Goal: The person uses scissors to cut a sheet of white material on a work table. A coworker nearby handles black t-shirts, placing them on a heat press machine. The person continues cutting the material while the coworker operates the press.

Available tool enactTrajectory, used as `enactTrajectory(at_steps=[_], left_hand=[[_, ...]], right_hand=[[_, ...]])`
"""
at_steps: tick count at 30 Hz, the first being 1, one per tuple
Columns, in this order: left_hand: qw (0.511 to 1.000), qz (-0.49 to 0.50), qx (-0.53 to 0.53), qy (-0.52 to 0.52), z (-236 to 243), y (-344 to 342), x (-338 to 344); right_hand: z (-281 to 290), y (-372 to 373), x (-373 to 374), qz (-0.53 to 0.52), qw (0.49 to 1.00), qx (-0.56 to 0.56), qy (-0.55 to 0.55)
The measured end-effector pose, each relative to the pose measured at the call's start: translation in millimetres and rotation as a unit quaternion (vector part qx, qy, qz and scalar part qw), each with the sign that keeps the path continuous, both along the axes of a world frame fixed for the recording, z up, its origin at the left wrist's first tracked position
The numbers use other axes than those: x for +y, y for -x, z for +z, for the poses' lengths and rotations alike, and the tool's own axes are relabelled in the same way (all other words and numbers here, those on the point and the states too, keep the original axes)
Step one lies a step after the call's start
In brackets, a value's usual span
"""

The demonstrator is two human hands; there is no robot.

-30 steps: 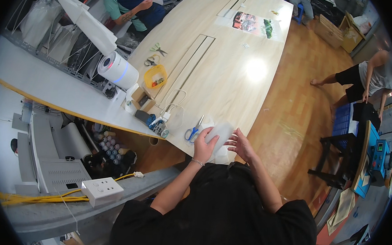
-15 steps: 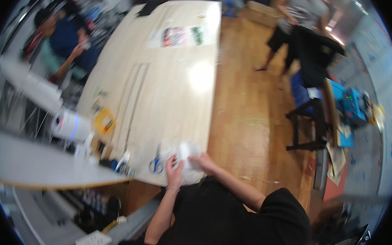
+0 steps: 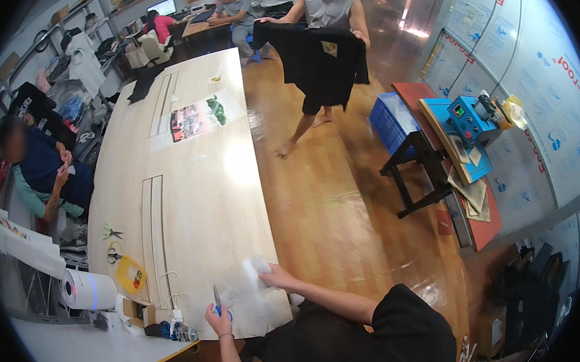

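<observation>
At the near end of the long wooden table (image 3: 205, 213), my left hand (image 3: 219, 322) is closed on a pair of scissors (image 3: 217, 298) with blue handles, its blades pointing away from me. To its right, my right hand (image 3: 279, 277) grips a piece of white, thin sheet material (image 3: 254, 271), slightly blurred. Under and between the hands lies a translucent whitish sheet (image 3: 245, 310) on the tabletop.
A yellow basket (image 3: 131, 274), a white cylindrical device (image 3: 89, 289) and a white power strip (image 3: 177, 315) are at the left. Printed film (image 3: 190, 121) lies farther up the table. A person holds a black T-shirt (image 3: 315, 56); a blue press machine (image 3: 475, 120) stands right.
My left hand has left the white material and picked the scissors up off the table. My right hand still holds the white piece. The view has shifted; the standing person now spreads the black T-shirt.
</observation>
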State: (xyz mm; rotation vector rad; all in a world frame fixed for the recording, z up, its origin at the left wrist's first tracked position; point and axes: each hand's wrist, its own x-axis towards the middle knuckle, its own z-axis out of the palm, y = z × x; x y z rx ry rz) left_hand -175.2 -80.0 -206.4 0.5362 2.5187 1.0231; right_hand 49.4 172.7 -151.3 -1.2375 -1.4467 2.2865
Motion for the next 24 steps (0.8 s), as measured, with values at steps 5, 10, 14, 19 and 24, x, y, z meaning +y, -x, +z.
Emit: enactTrajectory(at_steps=[5, 10, 14, 19, 24], left_hand=[[0.99, -0.079, 0.044, 0.111, 8.7, 5.1, 3.9], [0.935, -0.123, 0.03, 0.33, 34.5, -12.3, 7.3], [0.914, -0.17, -0.02, 0.368, 24.9, -21.0, -9.5], [0.905, -0.177, -0.021, 0.386, 17.2, -22.1, -10.3], [0.873, -0.19, -0.054, 0.445, 3.5, -18.5, -0.1]], right_hand=[[-36.7, 28.0, 5.8, 0.019, 0.996, -0.041, -0.073], [-84.5, 47.9, -6.3, 0.082, 0.994, -0.055, -0.046], [-82.1, 54.8, -21.0, 0.146, 0.984, -0.088, -0.051], [-107.0, 64.0, -29.1, 0.145, 0.987, -0.062, -0.029], [-101.5, 52.9, -12.4, 0.115, 0.988, -0.006, 0.105]])
